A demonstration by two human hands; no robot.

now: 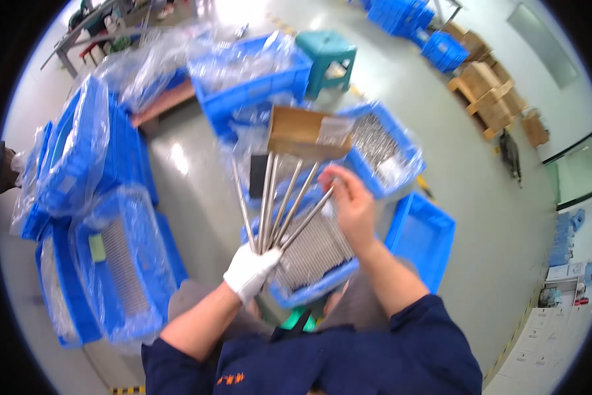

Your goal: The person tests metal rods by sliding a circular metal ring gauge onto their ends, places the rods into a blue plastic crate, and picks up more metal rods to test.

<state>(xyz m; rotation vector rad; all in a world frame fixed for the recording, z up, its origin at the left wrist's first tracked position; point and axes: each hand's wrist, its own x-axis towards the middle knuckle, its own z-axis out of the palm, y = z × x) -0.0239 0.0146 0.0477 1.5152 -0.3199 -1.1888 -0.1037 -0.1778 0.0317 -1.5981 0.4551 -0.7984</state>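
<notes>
My left hand (250,268), in a white glove, is closed round the lower ends of several slim metal rods (267,205). The rods fan out upward and away from me. My bare right hand (356,209) has its thumb and fingers pinched at the upper tip of the rightmost rod; whether a small part is also between them cannot be made out. Below both hands, between my knees, a blue crate lined with plastic holds rows of similar metal rods (312,253). Just beyond the rod tips stands an open cardboard box (292,137).
A blue crate of small metal parts (375,141) lies beyond my right hand, with another blue crate (419,240) nearer me. Plastic-lined crates (121,263) are stacked at left. Farther off are a bagged crate (250,82) and a green stool (325,56).
</notes>
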